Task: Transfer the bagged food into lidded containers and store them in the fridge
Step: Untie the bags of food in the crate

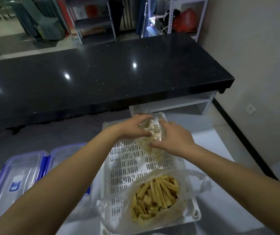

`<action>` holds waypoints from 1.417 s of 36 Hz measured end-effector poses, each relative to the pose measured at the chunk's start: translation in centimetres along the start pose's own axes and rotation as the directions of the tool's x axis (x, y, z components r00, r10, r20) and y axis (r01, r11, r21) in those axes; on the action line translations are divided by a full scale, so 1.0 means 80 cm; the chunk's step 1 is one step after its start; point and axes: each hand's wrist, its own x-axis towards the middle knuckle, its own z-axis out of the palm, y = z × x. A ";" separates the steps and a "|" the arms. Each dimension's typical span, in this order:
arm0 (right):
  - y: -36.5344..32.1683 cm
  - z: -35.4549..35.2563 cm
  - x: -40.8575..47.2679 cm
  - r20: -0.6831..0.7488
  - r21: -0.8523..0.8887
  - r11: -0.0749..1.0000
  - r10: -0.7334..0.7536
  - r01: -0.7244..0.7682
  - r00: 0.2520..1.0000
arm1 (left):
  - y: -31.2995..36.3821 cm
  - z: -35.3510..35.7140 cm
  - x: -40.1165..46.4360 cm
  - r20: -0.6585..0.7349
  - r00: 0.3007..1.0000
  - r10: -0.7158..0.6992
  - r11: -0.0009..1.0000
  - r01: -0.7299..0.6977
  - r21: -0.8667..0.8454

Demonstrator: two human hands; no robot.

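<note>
Worktop: pale, bears the basket and containers.
Basket: white, slotted, corrals both bags.
Containers: lidded, near left, awaiting food.
Near bag: yellow sticks, mouth open.
Far bag: at basket's far end, pinched by left hand and right hand, apparently for lifting.

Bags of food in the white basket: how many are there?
2. One clear bag lies at the far end, held by both hands; one open bag of yellow sticks lies at the near end. None seem hidden.

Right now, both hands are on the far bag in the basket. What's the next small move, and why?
Probably lift the far bag out of the white basket toward the clear containers on the left: both the left hand and right hand already grip it.
</note>
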 end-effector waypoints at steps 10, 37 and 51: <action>0.007 0.000 0.021 0.080 0.162 0.964 -0.225 0.210 0.971 | -0.044 0.029 -0.036 -0.185 0.982 -0.030 0.992 0.007 -0.125; -0.017 -0.035 0.048 0.223 0.265 0.888 -0.436 0.377 0.872 | -0.006 0.089 -0.103 -0.637 0.745 -0.197 0.974 0.074 -0.214; -0.014 -0.030 0.031 0.191 0.105 0.877 -0.480 0.468 0.856 | 0.002 0.091 -0.101 -0.672 0.712 -0.202 0.976 0.084 -0.203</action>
